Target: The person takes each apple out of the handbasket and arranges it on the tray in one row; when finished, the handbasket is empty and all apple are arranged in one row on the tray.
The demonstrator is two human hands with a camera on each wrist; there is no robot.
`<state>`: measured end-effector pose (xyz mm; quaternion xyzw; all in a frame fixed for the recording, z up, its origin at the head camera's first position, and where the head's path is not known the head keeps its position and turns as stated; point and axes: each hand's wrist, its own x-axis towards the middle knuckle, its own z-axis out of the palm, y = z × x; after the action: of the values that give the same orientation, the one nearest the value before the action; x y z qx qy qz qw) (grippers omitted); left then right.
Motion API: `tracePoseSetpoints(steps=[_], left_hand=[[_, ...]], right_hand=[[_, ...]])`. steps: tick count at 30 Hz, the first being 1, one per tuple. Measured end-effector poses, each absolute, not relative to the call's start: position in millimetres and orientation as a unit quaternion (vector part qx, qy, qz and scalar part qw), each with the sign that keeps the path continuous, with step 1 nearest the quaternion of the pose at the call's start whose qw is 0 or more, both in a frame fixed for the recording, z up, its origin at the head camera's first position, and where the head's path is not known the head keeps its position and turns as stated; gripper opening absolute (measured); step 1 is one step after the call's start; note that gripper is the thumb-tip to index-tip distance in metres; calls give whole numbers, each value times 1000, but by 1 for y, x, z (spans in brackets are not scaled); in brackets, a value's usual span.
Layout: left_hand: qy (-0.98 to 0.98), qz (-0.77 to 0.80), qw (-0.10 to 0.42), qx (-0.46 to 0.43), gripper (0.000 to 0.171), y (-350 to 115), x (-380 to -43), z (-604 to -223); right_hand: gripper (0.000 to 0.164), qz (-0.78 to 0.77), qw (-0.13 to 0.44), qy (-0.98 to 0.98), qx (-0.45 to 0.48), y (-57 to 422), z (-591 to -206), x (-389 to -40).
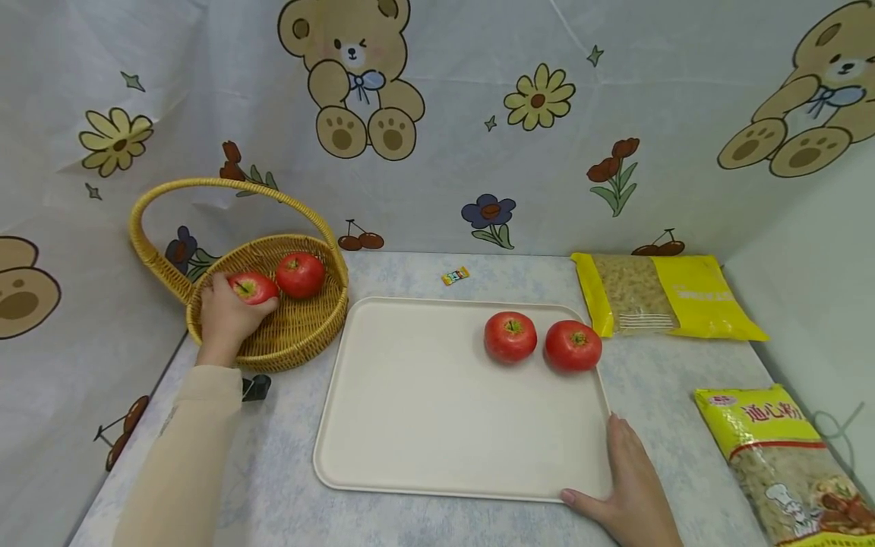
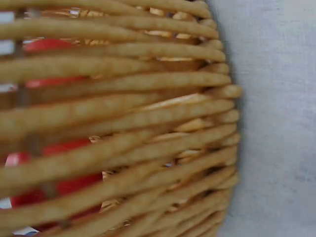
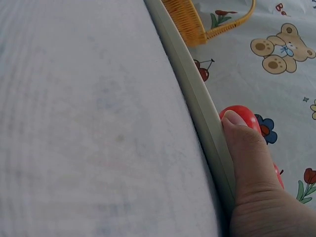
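Observation:
In the head view my left hand (image 1: 229,315) reaches into a wicker basket (image 1: 294,357) and grips a red apple (image 1: 254,287). A second apple (image 1: 301,275) lies beside it in the basket. The basket's woven side (image 2: 148,108) fills much of the left wrist view, with red showing through the gaps and the hand out of sight. My right hand (image 1: 632,486) holds the near right corner of a white tray (image 1: 451,403), thumb at the front edge, fingers along the right side. On the tray's far right sit two apples, one (image 1: 510,337) left of the other (image 1: 573,346).
A yellow pasta bag (image 1: 670,296) lies behind the tray at the right, another pasta bag (image 1: 786,463) at the near right. A small wrapped packet (image 1: 455,276) lies behind the tray. A black object (image 1: 256,387) sits near the basket's front. Patterned cloth (image 1: 437,114) hangs behind.

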<state>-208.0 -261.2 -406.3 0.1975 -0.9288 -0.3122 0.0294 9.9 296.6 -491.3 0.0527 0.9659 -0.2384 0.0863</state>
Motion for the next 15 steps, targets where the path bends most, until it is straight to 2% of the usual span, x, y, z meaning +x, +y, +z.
tracePoseSetpoints(steps=[7,15], left_hand=[[-935,-306,77,164,96,-246,-193,-386],[-929,-343,108,84,93,-196,-153,-344]], right_hand=[[149,-238,83,967,46,298,-493,10],[151,-231,90,967,55,296,-492,10]])
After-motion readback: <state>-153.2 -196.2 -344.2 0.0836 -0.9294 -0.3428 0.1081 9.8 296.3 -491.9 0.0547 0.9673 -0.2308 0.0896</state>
